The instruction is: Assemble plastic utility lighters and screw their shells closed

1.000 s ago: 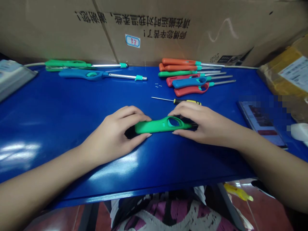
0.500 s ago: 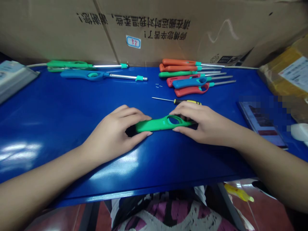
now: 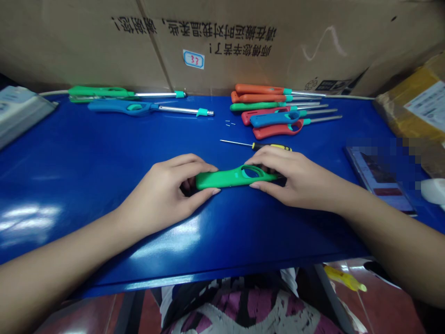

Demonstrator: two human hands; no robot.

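A green long-neck lighter lies sideways between my hands, low over or on the blue table. My left hand grips its butt end between thumb and fingers. Around the trigger-ring end my right hand is closed, and it hides the lighter's far tip. Just beyond my right fingers rests a screwdriver with a black and yellow handle, its shaft pointing left. Several tiny screws lie behind it.
Several orange, green, red and blue lighters are grouped at the back right. A green lighter and a blue lighter lie back left. A cardboard box walls the rear. A dark flat device sits to the right.
My grip on the green lighter stays nearly the same. The lighter's left end and my left fingers have shifted very slightly; the view has moved a little.
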